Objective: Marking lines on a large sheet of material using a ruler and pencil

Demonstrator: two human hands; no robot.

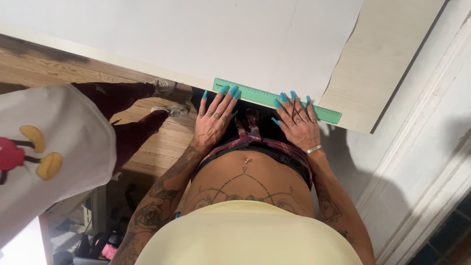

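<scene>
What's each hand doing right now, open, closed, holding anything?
Left hand: open, fingers spread, fingertips pressing the left end of the green ruler at the white board's edge.
Right hand: open, flat, fingertips on the ruler's right part; grips nothing.

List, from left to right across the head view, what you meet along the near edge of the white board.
Co-worker's shoes → left hand → green ruler → right hand → silver bracelet → white wall trim.
</scene>
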